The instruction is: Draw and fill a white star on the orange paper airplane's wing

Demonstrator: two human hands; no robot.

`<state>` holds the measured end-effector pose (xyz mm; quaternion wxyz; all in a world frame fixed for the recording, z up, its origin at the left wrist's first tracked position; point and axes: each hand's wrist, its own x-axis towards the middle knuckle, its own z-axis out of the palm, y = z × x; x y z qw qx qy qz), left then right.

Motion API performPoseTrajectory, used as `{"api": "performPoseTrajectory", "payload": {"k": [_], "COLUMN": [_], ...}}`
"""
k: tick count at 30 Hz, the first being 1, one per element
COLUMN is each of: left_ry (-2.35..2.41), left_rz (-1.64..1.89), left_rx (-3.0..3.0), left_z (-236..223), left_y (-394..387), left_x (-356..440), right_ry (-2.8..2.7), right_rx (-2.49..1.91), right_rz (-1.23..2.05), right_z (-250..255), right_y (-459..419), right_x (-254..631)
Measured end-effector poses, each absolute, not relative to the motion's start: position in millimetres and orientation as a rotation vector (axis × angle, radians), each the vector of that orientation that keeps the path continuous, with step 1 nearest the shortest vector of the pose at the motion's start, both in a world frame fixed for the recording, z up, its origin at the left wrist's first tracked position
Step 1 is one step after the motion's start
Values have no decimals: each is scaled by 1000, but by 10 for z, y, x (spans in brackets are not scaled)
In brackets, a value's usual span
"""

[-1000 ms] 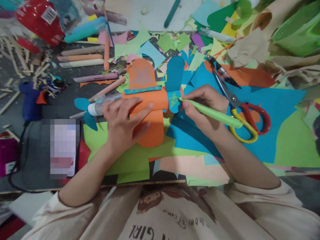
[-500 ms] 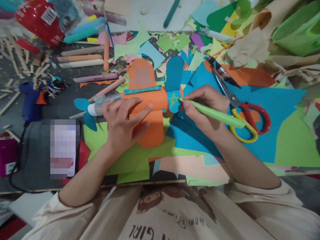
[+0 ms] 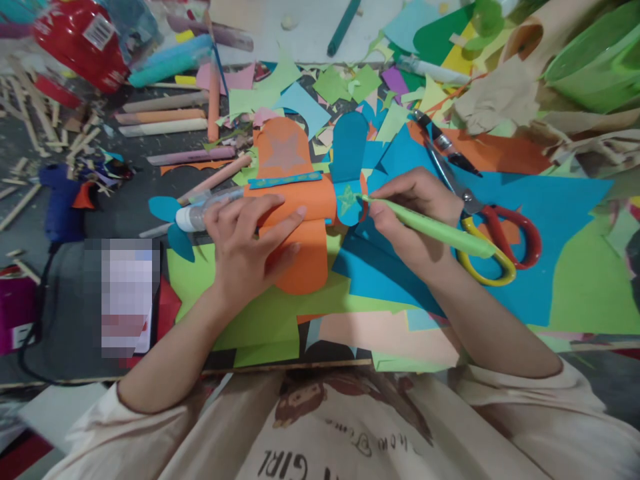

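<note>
My left hand (image 3: 250,233) curves over the orange body of a toy plane (image 3: 295,197) made from paper and a clear plastic bottle, pressing it down with fingers spread. The plane has orange wings with a pale star on the far one, a blue strip, and a blue tail (image 3: 349,147) at its right end. A light green star is drawn on the tail's near part. A light green felt-tip pen (image 3: 435,230) is pinched in my right hand (image 3: 417,213), its tip at the star's right edge. Blue paper petals (image 3: 180,240) sit by the bottle's white neck.
Red-and-yellow scissors (image 3: 487,233) and a craft knife (image 3: 445,140) lie on blue paper (image 3: 540,220) at the right. A blue glue gun (image 3: 61,200), phone (image 3: 126,297) and wooden sticks (image 3: 37,110) are at the left. Paper scraps and pens cover the far side, near a green basket (image 3: 595,63).
My right hand and the felt-tip pen have shifted slightly to the right. The plane and my left hand stay in place.
</note>
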<state>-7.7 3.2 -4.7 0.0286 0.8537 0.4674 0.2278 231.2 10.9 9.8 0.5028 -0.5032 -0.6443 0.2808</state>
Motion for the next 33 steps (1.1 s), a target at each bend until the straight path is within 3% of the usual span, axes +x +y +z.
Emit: {"api": "performPoseTrajectory", "payload": {"k": [9,33], "left_ry": [1389,1425], "left_rz": [788,788], "left_rx": [2681,2682], "left_z": [-59,-57], "left_y": [35,36], "left_x": [-85,-71], "right_ry": [-1683,-1763], "right_rx": [-1122,-1120], "right_rz": [530,502], "right_z": [119,125], "right_y": [120,134], "right_x": [2272,2278]}}
